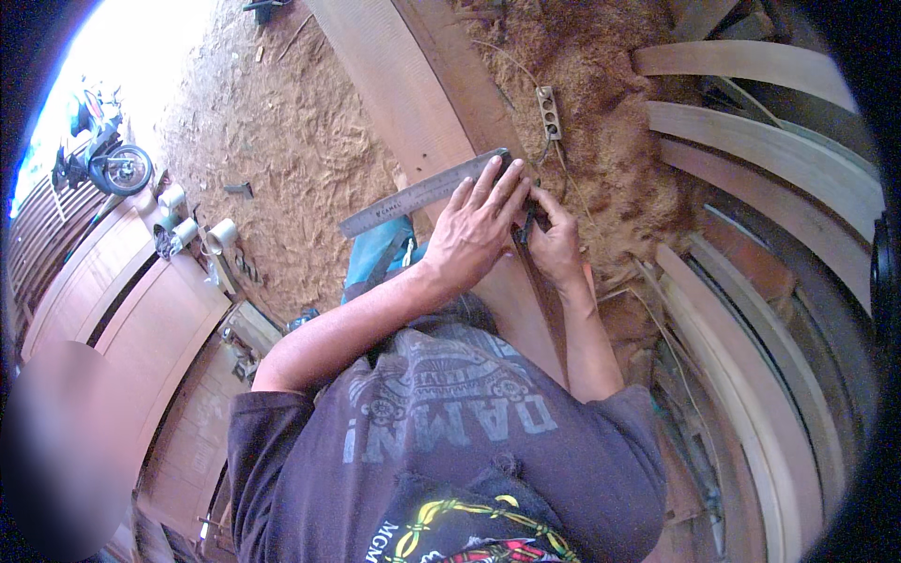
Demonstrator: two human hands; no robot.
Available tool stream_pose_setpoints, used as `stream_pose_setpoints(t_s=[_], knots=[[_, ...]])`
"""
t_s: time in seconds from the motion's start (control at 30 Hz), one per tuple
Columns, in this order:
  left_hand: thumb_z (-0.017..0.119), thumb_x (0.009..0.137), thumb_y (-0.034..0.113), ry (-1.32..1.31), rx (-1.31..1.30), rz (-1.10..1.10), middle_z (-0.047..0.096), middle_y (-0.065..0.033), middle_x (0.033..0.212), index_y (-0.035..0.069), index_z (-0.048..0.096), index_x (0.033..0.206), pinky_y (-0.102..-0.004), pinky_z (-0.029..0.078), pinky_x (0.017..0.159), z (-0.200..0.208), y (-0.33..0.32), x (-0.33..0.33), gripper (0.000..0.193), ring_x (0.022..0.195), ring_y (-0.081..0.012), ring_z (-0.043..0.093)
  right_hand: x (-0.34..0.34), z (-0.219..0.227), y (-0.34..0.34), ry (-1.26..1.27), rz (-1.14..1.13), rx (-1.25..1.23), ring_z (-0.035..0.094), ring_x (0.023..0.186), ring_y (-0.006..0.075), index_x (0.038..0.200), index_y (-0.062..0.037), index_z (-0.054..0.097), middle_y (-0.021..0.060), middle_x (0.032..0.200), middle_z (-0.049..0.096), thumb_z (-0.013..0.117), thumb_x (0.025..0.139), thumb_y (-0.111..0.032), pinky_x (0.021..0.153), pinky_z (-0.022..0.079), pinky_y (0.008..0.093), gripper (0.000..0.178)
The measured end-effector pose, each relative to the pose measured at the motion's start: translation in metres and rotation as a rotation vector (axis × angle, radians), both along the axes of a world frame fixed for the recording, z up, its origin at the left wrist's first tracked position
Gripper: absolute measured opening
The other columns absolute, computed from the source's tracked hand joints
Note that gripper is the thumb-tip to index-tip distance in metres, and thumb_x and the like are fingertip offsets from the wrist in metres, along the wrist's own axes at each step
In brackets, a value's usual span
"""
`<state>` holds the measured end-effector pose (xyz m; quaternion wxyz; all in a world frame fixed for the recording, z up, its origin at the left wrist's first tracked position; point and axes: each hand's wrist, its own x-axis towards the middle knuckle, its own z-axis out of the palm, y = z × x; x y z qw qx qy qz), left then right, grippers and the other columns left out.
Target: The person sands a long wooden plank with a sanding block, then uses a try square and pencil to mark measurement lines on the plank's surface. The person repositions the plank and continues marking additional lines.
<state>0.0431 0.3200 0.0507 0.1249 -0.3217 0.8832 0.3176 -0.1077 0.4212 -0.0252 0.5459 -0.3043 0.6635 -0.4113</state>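
A metal square [399, 201] with a marked blade lies across a long reddish-brown board [404, 80], its blade end reaching past the board's left edge. My left hand [472, 225] is spread flat over the board and the square, fingers stretched out and pointing away from me. Close beside it, at the board's right edge, my right hand [556, 239] is closed, thumb and fingers pinched together on a small dark thing [524, 228]. Whether that is part of the square or a separate tool is hidden by the fingers.
Sawdust and shavings cover the floor [272, 141]. A socket strip [549, 113] with a cord lies right of the board. Curved wooden pieces [751, 61] and planks are stacked at the right. Cups [221, 235], panels [169, 338] and a motorcycle [113, 164] are at the left.
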Motion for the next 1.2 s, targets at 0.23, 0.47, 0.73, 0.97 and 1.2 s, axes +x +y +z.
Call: stream_pose_setpoints(t_s=[0.23, 0.47, 0.73, 0.97, 1.2], knots=[[0.084, 0.077, 0.034, 0.005, 0.002, 0.003, 0.020, -0.0114, 0.173, 0.009, 0.035, 0.159, -0.0532, 0.030, 0.124, -0.009, 0.001, 0.003, 0.099, 0.160, -0.0336, 0.018, 0.006, -0.010, 0.001, 0.077, -0.005, -0.027, 0.070, 0.116, 0.0274, 0.132, 0.0027, 0.064, 0.0208, 0.124, 0.072, 0.061, 0.092, 0.004, 0.102, 0.052, 0.0368, 0.041], [0.083, 0.076, 0.032, 0.021, -0.028, -0.002, 0.024, -0.0123, 0.171, 0.007, 0.037, 0.159, -0.0527, 0.034, 0.122, -0.007, 0.001, 0.002, 0.098, 0.158, -0.0345, 0.021, 0.006, -0.008, 0.000, 0.083, -0.025, -0.051, 0.071, 0.110, 0.0285, 0.129, 0.0013, 0.066, 0.0206, 0.118, 0.073, 0.064, 0.092, 0.000, 0.096, 0.054, 0.0380, 0.037], [0.083, 0.075, 0.031, 0.083, -0.038, 0.019, 0.028, -0.0135, 0.169, 0.005, 0.038, 0.158, -0.0532, 0.036, 0.120, -0.010, 0.003, 0.004, 0.099, 0.156, -0.0364, 0.026, 0.005, -0.013, 0.003, 0.132, 0.007, -0.031, 0.072, 0.108, 0.0310, 0.128, 0.0008, 0.067, 0.0206, 0.116, 0.074, 0.066, 0.091, -0.002, 0.096, 0.054, 0.0373, 0.036], [0.078, 0.080, 0.026, 0.088, -0.063, 0.011, 0.031, -0.0139, 0.167, 0.004, 0.040, 0.156, -0.0535, 0.037, 0.120, -0.012, 0.002, 0.004, 0.088, 0.154, -0.0373, 0.029, -0.001, 0.005, -0.008, 0.126, -0.046, -0.027, 0.071, 0.107, 0.0248, 0.128, 0.0022, 0.066, 0.0168, 0.113, 0.075, 0.068, 0.098, -0.012, 0.097, 0.053, 0.0346, 0.034], [0.076, 0.081, 0.025, 0.120, -0.087, 0.020, 0.037, -0.0146, 0.163, 0.002, 0.044, 0.152, -0.0543, 0.039, 0.118, -0.011, 0.001, 0.004, 0.081, 0.152, -0.0384, 0.032, -0.036, 0.041, -0.069, 0.114, -0.001, -0.191, 0.069, 0.093, 0.0204, 0.119, -0.0007, 0.072, 0.0108, 0.100, 0.075, 0.063, 0.104, -0.014, 0.089, 0.054, 0.0329, 0.022]])
